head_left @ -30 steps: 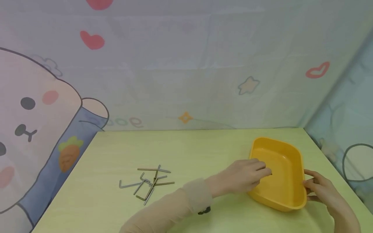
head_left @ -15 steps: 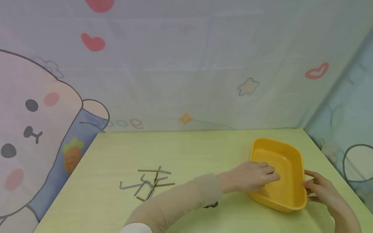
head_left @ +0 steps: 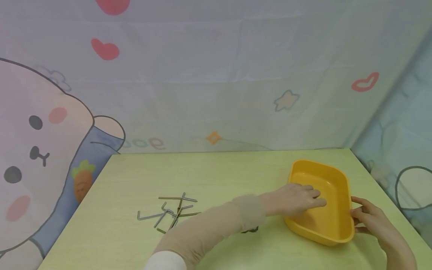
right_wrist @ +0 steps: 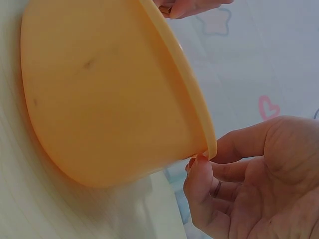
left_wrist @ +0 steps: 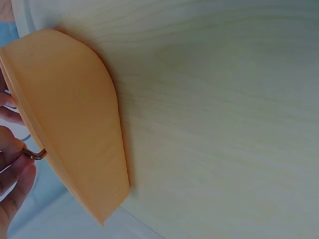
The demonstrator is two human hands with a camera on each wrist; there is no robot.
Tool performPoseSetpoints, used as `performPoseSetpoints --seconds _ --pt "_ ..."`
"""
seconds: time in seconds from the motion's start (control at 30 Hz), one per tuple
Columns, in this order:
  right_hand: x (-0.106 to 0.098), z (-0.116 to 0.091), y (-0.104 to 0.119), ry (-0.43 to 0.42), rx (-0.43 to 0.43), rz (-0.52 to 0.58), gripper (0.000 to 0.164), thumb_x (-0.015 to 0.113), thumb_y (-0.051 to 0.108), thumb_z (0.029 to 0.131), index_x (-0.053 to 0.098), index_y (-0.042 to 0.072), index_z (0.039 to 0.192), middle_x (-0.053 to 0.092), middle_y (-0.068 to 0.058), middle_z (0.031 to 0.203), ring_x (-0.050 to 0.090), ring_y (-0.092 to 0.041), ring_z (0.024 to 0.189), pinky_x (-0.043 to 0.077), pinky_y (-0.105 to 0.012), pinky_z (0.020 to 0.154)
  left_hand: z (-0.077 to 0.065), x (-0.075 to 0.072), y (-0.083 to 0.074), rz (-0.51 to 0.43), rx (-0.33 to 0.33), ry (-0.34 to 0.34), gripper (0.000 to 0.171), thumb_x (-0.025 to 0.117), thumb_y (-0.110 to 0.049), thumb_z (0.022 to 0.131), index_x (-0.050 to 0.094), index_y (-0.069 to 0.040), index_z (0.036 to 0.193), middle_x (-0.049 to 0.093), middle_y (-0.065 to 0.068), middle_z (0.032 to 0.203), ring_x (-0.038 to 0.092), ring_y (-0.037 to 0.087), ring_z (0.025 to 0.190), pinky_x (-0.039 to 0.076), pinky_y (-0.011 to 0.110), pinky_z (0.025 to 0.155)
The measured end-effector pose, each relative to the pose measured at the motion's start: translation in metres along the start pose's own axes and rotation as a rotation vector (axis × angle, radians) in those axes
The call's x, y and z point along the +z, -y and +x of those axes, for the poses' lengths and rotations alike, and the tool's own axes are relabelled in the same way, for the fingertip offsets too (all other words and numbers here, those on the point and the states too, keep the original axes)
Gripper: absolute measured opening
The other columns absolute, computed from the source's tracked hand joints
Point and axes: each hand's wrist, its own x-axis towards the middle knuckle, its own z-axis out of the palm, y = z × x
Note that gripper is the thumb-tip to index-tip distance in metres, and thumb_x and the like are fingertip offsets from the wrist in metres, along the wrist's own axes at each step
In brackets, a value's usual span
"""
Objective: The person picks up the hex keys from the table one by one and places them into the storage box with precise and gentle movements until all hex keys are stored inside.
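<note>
Within left-wrist view, not head: bent rod [left_wrist: 35,156]

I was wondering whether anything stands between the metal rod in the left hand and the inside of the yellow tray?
Nothing visible does. The left hand is over the yellow tray, and the metal rod it pinches is partly hidden behind the tray's side. The right hand grips the right edge.

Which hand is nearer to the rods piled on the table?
Left. The left hand is over the tray, right of the rods; the right hand is farther right, pinching the tray's right side.
</note>
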Motion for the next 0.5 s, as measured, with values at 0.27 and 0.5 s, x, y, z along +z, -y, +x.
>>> performPoseSetpoints --seconds 0.27,0.5 --pt "-0.001 -0.001 0.000 -0.004 -0.009 0.009 0.057 0.037 0.015 0.102 0.013 -0.016 0.143 0.053 0.004 0.086 0.059 -0.003 0.071 0.056 -0.025 0.067 0.013 -0.001 0.000 0.030 0.000 0.138 0.039 0.040 -0.013 0.103 0.046 -0.029 0.138 0.056 -0.008 0.131 0.055 0.006 0.104 0.045 0.013 0.078" --pt "0.000 -0.001 0.000 0.008 0.000 0.007 0.057 0.037 0.015 0.102 0.013 -0.016 0.143 0.053 0.002 0.087 0.059 -0.004 0.072 0.056 -0.025 0.068 0.023 0.002 0.002 0.063 0.022 0.274 0.044 0.040 -0.013 0.103 0.039 -0.032 0.142 0.049 -0.008 0.142 0.052 0.009 0.122 0.047 0.016 0.088"
